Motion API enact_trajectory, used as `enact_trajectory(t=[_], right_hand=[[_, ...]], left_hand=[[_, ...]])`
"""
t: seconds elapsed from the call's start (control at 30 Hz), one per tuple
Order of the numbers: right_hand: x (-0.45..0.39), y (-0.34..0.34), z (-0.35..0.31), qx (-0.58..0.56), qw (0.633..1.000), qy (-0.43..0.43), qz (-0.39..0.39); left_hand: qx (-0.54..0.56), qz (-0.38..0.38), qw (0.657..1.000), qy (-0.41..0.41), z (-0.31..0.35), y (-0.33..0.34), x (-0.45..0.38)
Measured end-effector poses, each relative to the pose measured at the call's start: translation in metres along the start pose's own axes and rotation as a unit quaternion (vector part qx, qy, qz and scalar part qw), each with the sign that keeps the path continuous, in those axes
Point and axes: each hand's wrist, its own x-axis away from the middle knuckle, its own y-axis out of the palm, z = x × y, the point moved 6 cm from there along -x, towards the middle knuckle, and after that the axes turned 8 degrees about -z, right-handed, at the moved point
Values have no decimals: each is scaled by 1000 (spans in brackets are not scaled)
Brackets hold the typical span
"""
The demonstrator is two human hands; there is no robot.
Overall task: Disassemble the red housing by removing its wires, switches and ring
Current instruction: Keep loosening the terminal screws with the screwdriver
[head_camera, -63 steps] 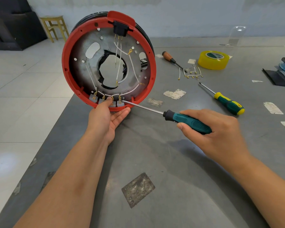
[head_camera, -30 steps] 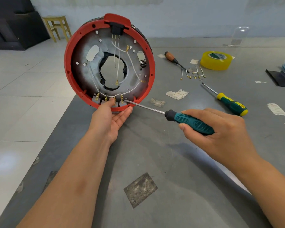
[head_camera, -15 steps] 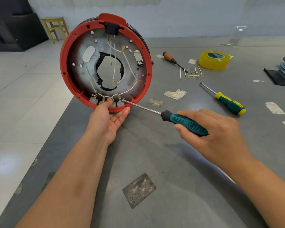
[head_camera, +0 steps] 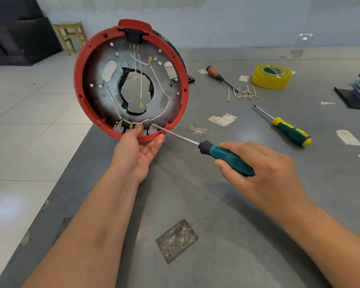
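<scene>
**Housing on edge, driver at the terminal row**

Hands: left hand (head_camera: pixel 137 150) cups the bottom rim of the red housing (head_camera: pixel 79 84), thumb pressed on the row of switches (head_camera: pixel 133 129), fingers curled under the rim. Right hand (head_camera: pixel 264 171) is wrapped round the handle of the teal screwdriver (head_camera: pixel 231 160).

Housing: held upright on edge at the counter (head_camera: pixel 195 204) corner, open face toward the person. White wires (head_camera: pixel 140 80) run from the black connector at the top down to brass terminals at the switches.

Key relation: driver's shaft lies slanted, handle low right, tip up left, meeting the rightmost terminal just beside the left thumb. Right hand works; left hand, nearer, steadies.

Judgement: prying a terminal loose; wires, switches and ring remain fitted.

Also on counter: loose removed wires (head_camera: pixel 242 94), yellow-handled screwdriver (head_camera: pixel 289 132), wooden-handled screwdriver (head_camera: pixel 216 74), tape roll (head_camera: pixel 271 76).
</scene>
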Motion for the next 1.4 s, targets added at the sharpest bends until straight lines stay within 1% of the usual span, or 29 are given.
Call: enact_trajectory(t=[0.1, 0.33, 0.57, 0.73, 0.9, 1.03, 1.3, 1.4], right_hand=[[1, -1, 2, -6, 1000, 8, 12], [1, -8, 21, -82, 992, 82, 44], [2, -6, 27, -132, 984, 107, 49], [4, -6, 29, -150, 981, 108, 51], [3, -4, 27, -155, 982, 97, 38], [4, 2, 23, -158, 983, 95, 12], [2, 0, 14, -138, 988, 66, -10], [1, -2, 13, -132, 989, 63, 2]], left_hand=[[0, 1, 1000, 2, 0, -1, -1], [-6, -5, 1000, 5, 0, -1, -1], [-30, -19, 999, 6, 1, 2, 3], [-48, -27, 998, 10, -1, 5, 5], [-59, -32, 998, 13, -1, 7, 7], [-46, -39, 998, 3, -1, 6, 7], [-19, -70, 997, -14, 4, 0, 10], [-53, -61, 996, -24, 7, -3, 11]])
